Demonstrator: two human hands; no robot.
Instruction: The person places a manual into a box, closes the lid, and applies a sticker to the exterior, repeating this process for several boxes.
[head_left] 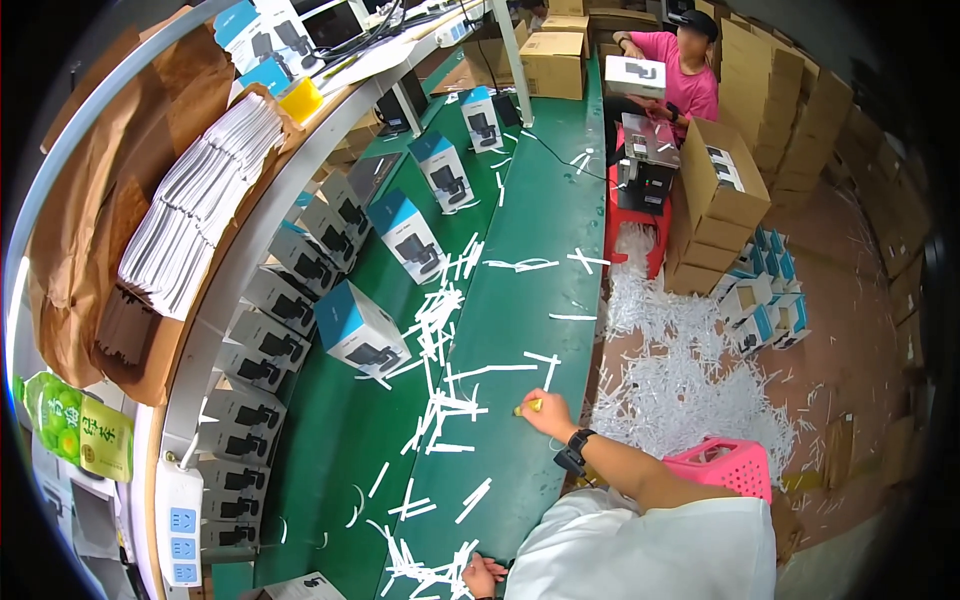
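Note:
My right hand, with a dark watch on its wrist, is closed around a small yellow object whose kind I cannot make out. It is over the right part of the green table, close to a few white paper strips. My left hand is low at the table's near end, beside a heap of paper strips. Its fingers are curled, and whatever they hold is hidden. Farther left, a blue-and-white product box stands on the table.
More such boxes stand in a line toward the far end. Packed boxes fill the shelf at left. Right of the table are a pink stool, shredded paper on the floor, and a seated co-worker holding a white box.

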